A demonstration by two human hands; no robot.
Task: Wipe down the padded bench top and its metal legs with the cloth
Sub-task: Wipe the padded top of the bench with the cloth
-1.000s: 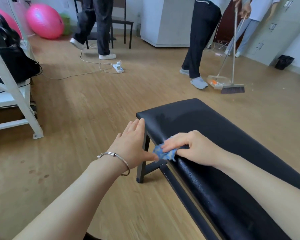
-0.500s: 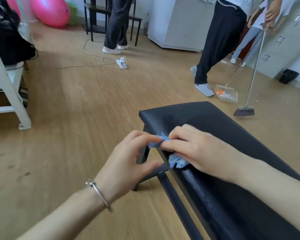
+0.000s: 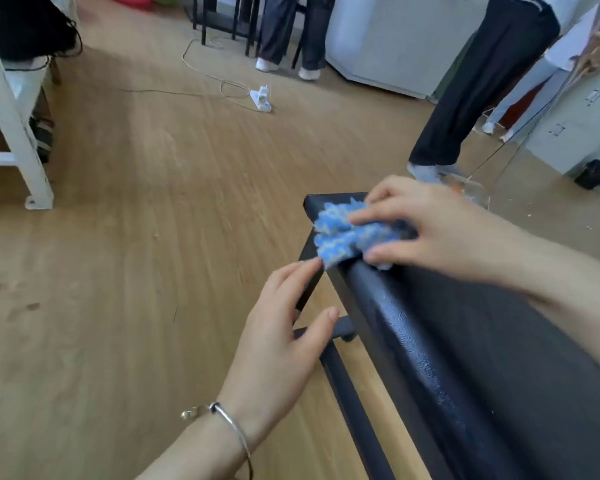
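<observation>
The black padded bench top (image 3: 499,341) runs from the right foreground to its far corner at centre. A bunched blue cloth (image 3: 336,233) lies on that corner and over its left edge. My right hand (image 3: 440,230) grips the cloth between fingers and thumb and presses it onto the padding. My left hand (image 3: 281,341) hovers beside the bench with relaxed fingers, its fingertips touching the cloth's lower edge. It partly covers the black metal leg (image 3: 305,251). A black frame rail (image 3: 354,403) runs below the pad toward me.
Wooden floor lies to the left. A white power strip (image 3: 261,98) with its cable lies on it. A white frame (image 3: 18,133) stands at far left. A person's dark-trousered legs (image 3: 465,98) are just beyond the bench, another person (image 3: 291,29) stands by a white cabinet (image 3: 388,39).
My right hand has slid the cloth along the left edge up to the bench's far corner. My left hand let go of the cloth and dropped beside the leg. The view tilted down.
</observation>
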